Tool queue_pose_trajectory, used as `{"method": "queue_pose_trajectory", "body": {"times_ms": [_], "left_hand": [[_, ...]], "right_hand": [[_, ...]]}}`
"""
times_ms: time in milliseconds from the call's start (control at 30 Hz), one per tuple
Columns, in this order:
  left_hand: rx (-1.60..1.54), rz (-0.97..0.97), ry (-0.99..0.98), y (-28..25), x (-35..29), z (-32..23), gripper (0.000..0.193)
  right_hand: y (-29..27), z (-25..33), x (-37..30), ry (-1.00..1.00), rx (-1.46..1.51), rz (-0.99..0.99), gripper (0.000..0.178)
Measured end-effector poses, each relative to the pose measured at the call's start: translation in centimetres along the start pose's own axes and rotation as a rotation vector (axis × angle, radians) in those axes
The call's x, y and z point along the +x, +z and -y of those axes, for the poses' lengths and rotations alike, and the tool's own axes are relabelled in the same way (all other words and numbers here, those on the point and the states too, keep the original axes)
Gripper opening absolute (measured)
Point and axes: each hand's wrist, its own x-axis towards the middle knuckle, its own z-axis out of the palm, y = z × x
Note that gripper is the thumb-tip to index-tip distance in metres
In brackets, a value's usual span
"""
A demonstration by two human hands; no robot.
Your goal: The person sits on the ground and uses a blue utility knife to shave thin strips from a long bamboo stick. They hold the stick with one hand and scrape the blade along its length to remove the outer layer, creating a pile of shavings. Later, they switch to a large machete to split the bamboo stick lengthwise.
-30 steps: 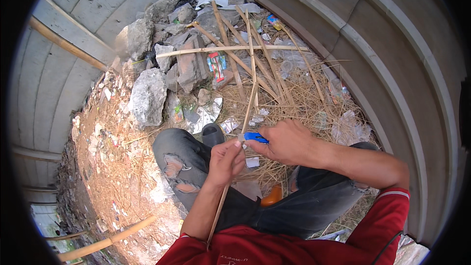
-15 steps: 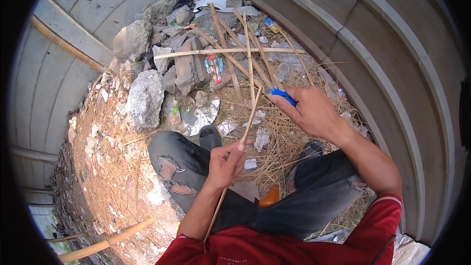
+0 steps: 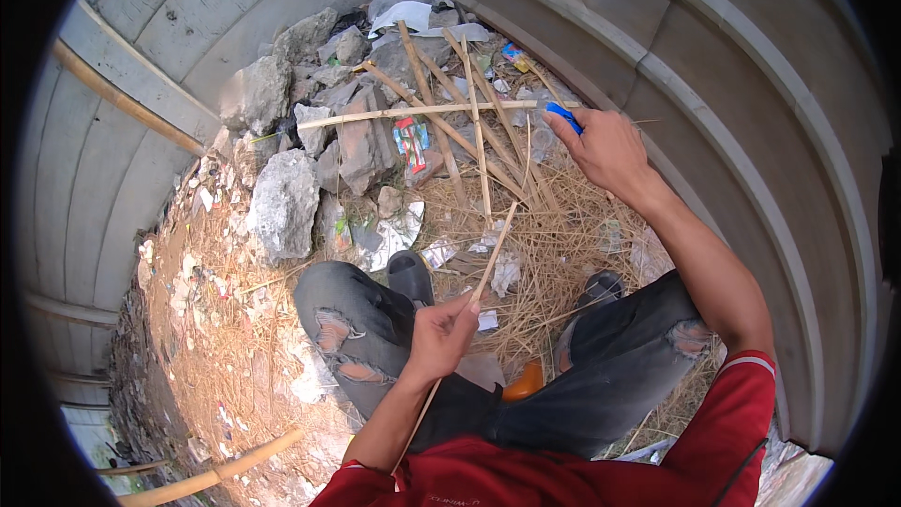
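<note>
My left hand [image 3: 443, 336] is closed around a thin bamboo strip [image 3: 496, 252]. The strip slants up and away from the fingers, and its near end runs back along my forearm. My right hand [image 3: 605, 152] grips a blue-handled cutter knife [image 3: 563, 116], mostly covered by the fingers; a short grey tip shows at its left end. The knife is well apart from the strip, in front of the right end of a pale bamboo stick [image 3: 394, 114] lying crosswise. Under that stick several bamboo pieces [image 3: 419, 75] lie crossed on the ground.
Grey rocks [image 3: 284, 202] and litter are heaped at the far left. Dry straw and shavings [image 3: 563, 225] cover the ground between my feet. An orange object [image 3: 524, 381] sits between my legs. Ribbed panels [image 3: 732, 131] curve close on the right; a pale wall [image 3: 235, 0] stands at the back left.
My right hand with the knife has moved away from me and slightly right, off the strip's far end. The strip in my left hand has shifted slightly nearer and to the right.
</note>
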Motion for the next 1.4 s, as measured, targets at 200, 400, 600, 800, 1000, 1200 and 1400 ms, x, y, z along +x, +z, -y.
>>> {"method": "queue_pose_trajectory", "body": {"times_ms": [200, 400, 600, 800, 1000, 1200, 1400], "left_hand": [[-0.053, -0.118, 0.077, -0.8, 1.6, -0.7, 0.029], [0.017, -0.183, 0.112, -1.0, 1.7, -0.7, 0.029], [0.071, -0.168, 0.068, -0.7, 1.2, -1.0, 0.028], [-0.010, -0.156, 0.049, -1.2, 0.9, -0.4, 0.028], [0.033, -0.231, 0.219, -0.3, 2.4, -1.0, 0.029], [0.164, -0.307, 0.194, -0.6, 2.6, -0.4, 0.031], [0.290, -0.281, 0.130, 0.4, 0.7, 0.2, 0.027]], "right_hand": [[0.7, 5.7, -6.0, -0.122, 0.122, 0.370, 0.054], [4.4, 7.6, -8.2, -0.286, 0.064, 0.443, 0.058], [2.7, 3.4, -1.8, -0.008, -0.015, 0.170, 0.058], [-1.2, 0.3, -1.8, 0.120, 0.038, 0.137, 0.060], [2.1, 6.8, -7.6, -0.224, 0.160, 0.389, 0.054], [5.7, 6.6, -7.4, -0.302, 0.070, 0.403, 0.055], [1.4, -1.5, 1.5, 0.129, -0.012, 0.046, 0.066]]}}
